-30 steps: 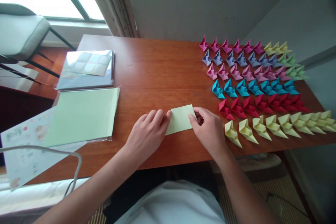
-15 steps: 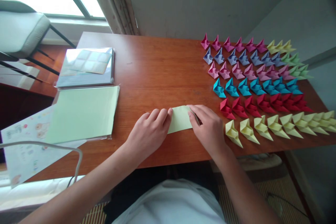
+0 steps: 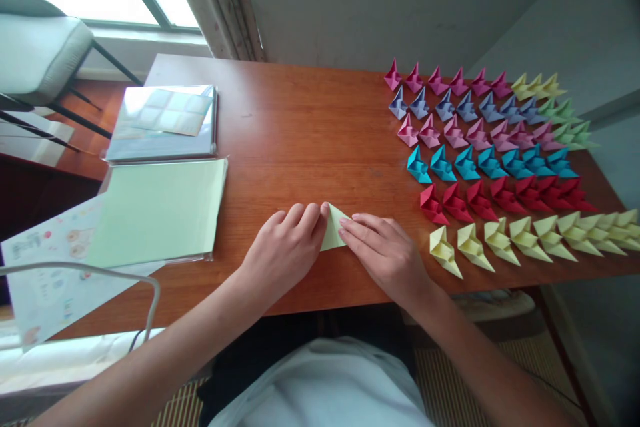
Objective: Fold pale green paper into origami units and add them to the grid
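Note:
A pale yellow-green sheet of paper [image 3: 332,235] lies near the table's front edge, its right side folded down into a slanting point. My left hand [image 3: 286,240] has its fingers curled over the left end of the paper, holding it against the table. Outstretched fingers of my right hand [image 3: 383,247] lie flat across the folded right part, their tips pressing on the paper. My hands cover both ends of the sheet, and my right thumb is hidden.
Rows of folded paper figures, among them blue ones [image 3: 466,164], red ones [image 3: 480,201] and pale yellow ones [image 3: 470,249], line the right side of the wooden table [image 3: 300,127]. At left lie a green paper pack [image 3: 160,213], a blue-grey pack [image 3: 160,147] and a cable [image 3: 100,267].
The right end of the paper has been folded over into a slanted edge. My right hand has gone from pinching the far corner to lying flat on the fold. My left hand stays put.

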Motion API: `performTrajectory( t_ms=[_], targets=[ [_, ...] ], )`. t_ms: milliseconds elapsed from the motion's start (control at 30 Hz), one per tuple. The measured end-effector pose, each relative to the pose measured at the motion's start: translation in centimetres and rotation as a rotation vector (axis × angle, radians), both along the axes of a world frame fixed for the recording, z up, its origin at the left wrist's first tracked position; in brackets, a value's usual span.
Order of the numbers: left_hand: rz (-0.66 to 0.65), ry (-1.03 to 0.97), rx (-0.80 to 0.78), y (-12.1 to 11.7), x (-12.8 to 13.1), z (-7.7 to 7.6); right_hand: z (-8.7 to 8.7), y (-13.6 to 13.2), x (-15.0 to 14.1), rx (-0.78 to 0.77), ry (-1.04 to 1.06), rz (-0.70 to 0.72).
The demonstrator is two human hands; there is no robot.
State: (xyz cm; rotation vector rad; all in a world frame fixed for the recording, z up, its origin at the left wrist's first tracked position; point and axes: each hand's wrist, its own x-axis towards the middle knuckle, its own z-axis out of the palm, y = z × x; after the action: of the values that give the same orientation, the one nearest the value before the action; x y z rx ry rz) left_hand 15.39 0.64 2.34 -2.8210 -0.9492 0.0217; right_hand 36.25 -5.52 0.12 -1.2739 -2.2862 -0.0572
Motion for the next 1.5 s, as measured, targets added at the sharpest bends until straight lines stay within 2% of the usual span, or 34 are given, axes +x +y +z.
performTrajectory(
  t_ms=[300,1267,1500],
  targets=[
    [0.020,0.008,-0.022,-0.04,-0.02,0.06,-0.03,-0.22,0.25,-0.095,-0.033,0.000],
    [0.007,0.003,0.029,0.20,-0.15,0.20,-0.28,-0.11,0.48,-0.108,0.027,0.020],
    [-0.001,-0.089,0.071,-0.37,-0.10,0.71,-0.10,-0.11,0.39,-0.104,0.032,0.018]
  ],
)
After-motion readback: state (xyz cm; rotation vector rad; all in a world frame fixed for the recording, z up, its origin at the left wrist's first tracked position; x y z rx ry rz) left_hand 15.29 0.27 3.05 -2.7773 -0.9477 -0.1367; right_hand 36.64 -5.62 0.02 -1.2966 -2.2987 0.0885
